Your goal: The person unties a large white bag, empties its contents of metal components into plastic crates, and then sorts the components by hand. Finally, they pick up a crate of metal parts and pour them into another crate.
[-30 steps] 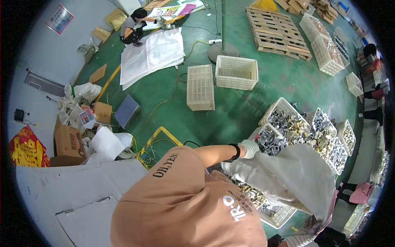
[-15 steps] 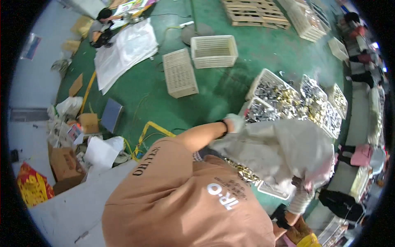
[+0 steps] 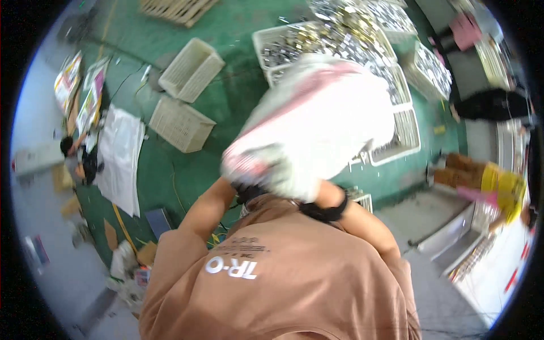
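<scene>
A bulging white woven sack with a red stripe is held up in front of my chest, its bunched end near me. My right hand, in a pale glove with a black wristband, is closed on that bunched end, blurred by motion. My left forearm reaches the same end from the other side; the sack and blur mostly hide the left hand. Behind and under the sack stand pale plastic crates filled with small shiny silver and gold metal pieces.
Two pale crates stand on the green floor at the left, one upside down. A person crouches by white sheeting farther left. A pallet lies at the back. People work along the right, one in yellow near a metal trough.
My body has turned to the right. The sack, which was draped over the crates with my hands spread wide, is now lifted and full-looking, with both hands drawn together at its near end.
</scene>
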`<action>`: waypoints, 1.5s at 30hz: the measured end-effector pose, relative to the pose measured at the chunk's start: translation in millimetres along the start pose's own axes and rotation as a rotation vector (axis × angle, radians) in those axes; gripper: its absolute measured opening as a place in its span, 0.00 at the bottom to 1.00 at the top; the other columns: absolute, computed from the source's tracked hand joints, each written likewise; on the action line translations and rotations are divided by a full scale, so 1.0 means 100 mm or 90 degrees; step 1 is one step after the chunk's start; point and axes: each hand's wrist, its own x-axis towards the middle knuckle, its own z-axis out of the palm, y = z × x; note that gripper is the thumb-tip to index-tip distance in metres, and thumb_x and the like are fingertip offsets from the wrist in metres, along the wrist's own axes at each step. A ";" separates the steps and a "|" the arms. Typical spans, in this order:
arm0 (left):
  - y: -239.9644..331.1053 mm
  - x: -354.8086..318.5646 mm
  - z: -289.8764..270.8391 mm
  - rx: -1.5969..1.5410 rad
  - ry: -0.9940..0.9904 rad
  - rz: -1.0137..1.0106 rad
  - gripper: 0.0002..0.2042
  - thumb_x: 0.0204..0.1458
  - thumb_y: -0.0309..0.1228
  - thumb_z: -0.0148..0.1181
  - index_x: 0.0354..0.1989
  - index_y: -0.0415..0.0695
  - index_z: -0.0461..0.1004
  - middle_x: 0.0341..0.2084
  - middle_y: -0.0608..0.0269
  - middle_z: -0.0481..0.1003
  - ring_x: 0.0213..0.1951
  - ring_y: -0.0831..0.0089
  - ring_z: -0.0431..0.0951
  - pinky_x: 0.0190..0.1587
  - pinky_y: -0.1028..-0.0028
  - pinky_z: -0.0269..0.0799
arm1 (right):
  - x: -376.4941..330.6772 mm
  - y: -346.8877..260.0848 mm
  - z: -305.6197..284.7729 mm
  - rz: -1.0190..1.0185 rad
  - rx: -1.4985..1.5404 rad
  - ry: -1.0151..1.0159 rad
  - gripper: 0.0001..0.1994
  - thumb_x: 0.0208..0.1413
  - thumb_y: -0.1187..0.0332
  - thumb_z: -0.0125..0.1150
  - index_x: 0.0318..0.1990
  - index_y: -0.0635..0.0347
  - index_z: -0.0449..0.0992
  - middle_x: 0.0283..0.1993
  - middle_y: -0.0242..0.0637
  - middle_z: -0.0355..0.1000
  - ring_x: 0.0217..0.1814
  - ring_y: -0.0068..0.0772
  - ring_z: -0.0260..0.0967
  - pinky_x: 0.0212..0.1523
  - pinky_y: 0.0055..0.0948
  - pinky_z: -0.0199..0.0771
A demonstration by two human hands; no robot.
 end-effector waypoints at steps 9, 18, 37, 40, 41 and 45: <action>-0.18 -0.90 0.49 -0.260 0.323 0.110 0.28 0.61 0.46 0.48 0.65 0.41 0.60 0.63 0.53 0.63 0.64 0.59 0.61 0.68 0.60 0.51 | -0.37 -0.15 0.21 -0.130 0.015 -0.067 0.19 0.51 0.73 0.63 0.53 0.57 0.76 0.46 0.44 0.78 0.49 0.45 0.75 0.50 0.35 0.73; -0.01 -2.54 -0.89 -0.475 0.848 0.190 0.27 0.61 0.47 0.45 0.64 0.43 0.62 0.63 0.56 0.63 0.64 0.58 0.59 0.68 0.57 0.51 | -0.91 0.47 0.01 0.059 -0.036 0.017 0.15 0.58 0.68 0.58 0.51 0.60 0.76 0.45 0.46 0.77 0.46 0.41 0.75 0.48 0.34 0.73; -2.21 -6.60 0.86 -0.625 1.509 0.121 0.10 0.57 0.34 0.55 0.44 0.44 0.74 0.32 0.62 0.75 0.37 0.65 0.74 0.44 0.64 0.73 | -0.32 1.54 1.48 0.212 -0.290 -0.202 0.14 0.57 0.66 0.56 0.47 0.60 0.78 0.44 0.49 0.78 0.47 0.49 0.75 0.49 0.37 0.74; -2.34 -7.14 0.96 -0.592 1.470 0.193 0.20 0.59 0.38 0.51 0.57 0.43 0.69 0.54 0.60 0.73 0.55 0.60 0.70 0.58 0.61 0.67 | -0.11 1.46 1.62 0.235 -0.258 -0.205 0.13 0.57 0.68 0.56 0.47 0.62 0.78 0.43 0.47 0.79 0.46 0.43 0.77 0.48 0.34 0.74; -2.33 -7.20 0.92 -0.573 1.515 0.132 0.22 0.58 0.41 0.52 0.57 0.42 0.69 0.53 0.59 0.73 0.57 0.60 0.69 0.58 0.60 0.65 | -0.08 1.48 1.61 0.216 -0.280 -0.193 0.13 0.57 0.68 0.55 0.48 0.62 0.78 0.43 0.47 0.79 0.45 0.42 0.77 0.48 0.34 0.75; -2.27 -7.09 0.82 -0.532 1.613 -0.086 0.31 0.56 0.49 0.57 0.63 0.43 0.62 0.58 0.56 0.68 0.62 0.58 0.65 0.59 0.52 0.61 | -0.26 1.80 1.41 0.244 -0.394 -0.173 0.14 0.59 0.66 0.54 0.48 0.62 0.78 0.39 0.45 0.79 0.39 0.38 0.77 0.42 0.32 0.76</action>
